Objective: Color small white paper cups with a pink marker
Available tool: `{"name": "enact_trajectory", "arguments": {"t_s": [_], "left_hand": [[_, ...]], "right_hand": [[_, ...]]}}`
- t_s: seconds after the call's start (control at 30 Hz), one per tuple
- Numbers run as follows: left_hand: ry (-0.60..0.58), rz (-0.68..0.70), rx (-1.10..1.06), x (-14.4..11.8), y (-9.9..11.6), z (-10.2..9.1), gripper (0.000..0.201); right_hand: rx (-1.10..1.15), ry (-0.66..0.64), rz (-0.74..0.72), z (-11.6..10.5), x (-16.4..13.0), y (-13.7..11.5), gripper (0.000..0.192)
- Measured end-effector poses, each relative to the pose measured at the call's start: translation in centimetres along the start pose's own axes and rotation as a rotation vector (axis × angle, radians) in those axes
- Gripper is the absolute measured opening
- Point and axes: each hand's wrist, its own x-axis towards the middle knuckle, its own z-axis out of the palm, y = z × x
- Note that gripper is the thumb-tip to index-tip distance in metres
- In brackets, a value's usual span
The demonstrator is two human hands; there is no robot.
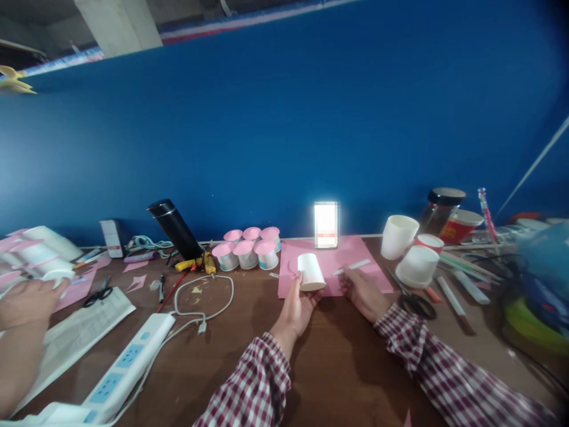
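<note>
My left hand (300, 305) is wrapped round a white paper cup (310, 271), which is tilted above the edge of a pink paper sheet (293, 252). My right hand (361, 290) is closed, its fingers pinching a slim white pen-like stick (358, 265) over the same sheet; its exact kind is too blurred to tell. A phone (326, 225) with a bright, blurred-out screen stands upright at the sheet's far edge. Left of the sheet, several small cups with pink tops (245, 252) stand in two rows.
White cups (416, 267) and black-handled scissors (418, 304) lie to my right, near a dark-lidded jar (440, 210). On the left are a black flask (175, 228), a power strip (127, 359) with a white cable, and another person's hand (31, 302). A blue partition (267, 130) rises behind.
</note>
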Motion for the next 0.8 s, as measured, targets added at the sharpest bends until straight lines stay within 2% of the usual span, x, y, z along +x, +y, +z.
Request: {"name": "enact_trajectory", "arguments": {"t_s": [0.17, 0.33, 0.43, 0.63, 0.8], "left_hand": [[0.003, -0.004, -0.004, -0.1, 0.1, 0.2, 0.027], [-0.002, 0.003, -0.007, -0.1, 0.1, 0.3, 0.029], [-0.017, 0.000, 0.008, -0.2, 0.1, 0.4, 0.030], [-0.012, 0.000, 0.045, -0.3, 0.2, 0.6, 0.032], [-0.037, 0.018, 0.082, -0.5, 0.2, 0.9, 0.040]], "right_hand": [[-0.065, 0.029, -0.060, 0.5, -0.3, 0.3, 0.029], [-0.201, 0.128, -0.303, 1.0, -0.9, 0.7, 0.031], [-0.366, 0.108, -0.470, 1.3, -1.6, 0.5, 0.026], [-0.473, 0.157, -0.623, 1.8, -3.0, 0.4, 0.019], [-0.532, 0.150, -0.725, 1.7, -3.3, 0.9, 0.017]]}}
